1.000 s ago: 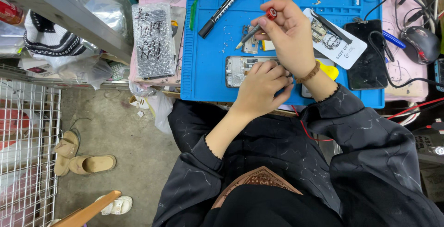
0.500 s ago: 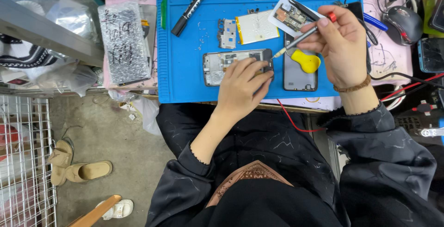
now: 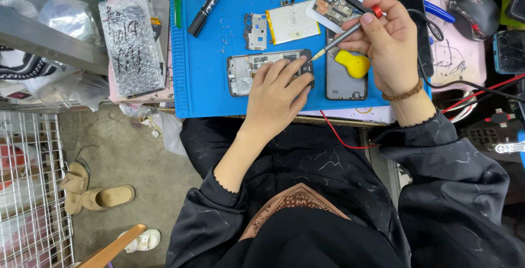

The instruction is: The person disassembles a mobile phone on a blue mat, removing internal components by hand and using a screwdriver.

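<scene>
Left hand (image 3: pixel 276 90) pinning opened phone frame (image 3: pixel 257 71) on blue mat (image 3: pixel 208 55) – right hand (image 3: pixel 391 41) gripping screwdriver (image 3: pixel 342 34), tip at frame corner – battery (image 3: pixel 291 23), shield plate (image 3: pixel 256 30) already out, teardown looks midway

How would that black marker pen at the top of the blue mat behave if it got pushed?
The black marker pen looks round-bodied, so a sideways push would probably roll it. It lies flat on the blue mat, whose rubbery-looking surface may slow that. It seems stiff and light, so it should lift easily.
</scene>
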